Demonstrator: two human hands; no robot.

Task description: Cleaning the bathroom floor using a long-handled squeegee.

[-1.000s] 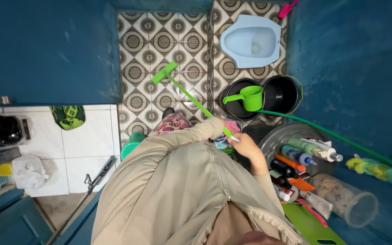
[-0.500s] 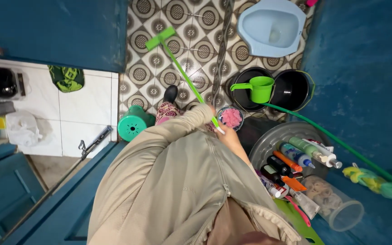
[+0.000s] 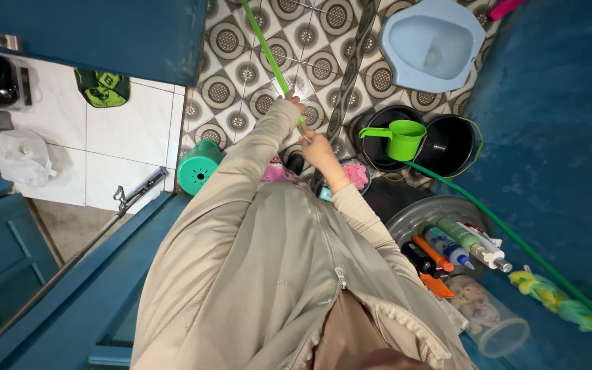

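Observation:
A long green handle of a floor scrubber slants from the top edge down over the patterned tiles. Its head is out of view above. My left hand sticks out of a beige sleeve and grips the handle higher up. My right hand grips its lower end, just above a bowl of pink things. My beige jacket fills the lower middle and hides my legs.
A blue squat toilet lies at the top right. Two black buckets with a green dipper stand beside a green hose. A metal basin of bottles, a green stool and blue walls hem me in.
Both hands pushed the green handle forward, away from my body; the scrubber head left the view at the top. The camera tilted and the toilet shifted right.

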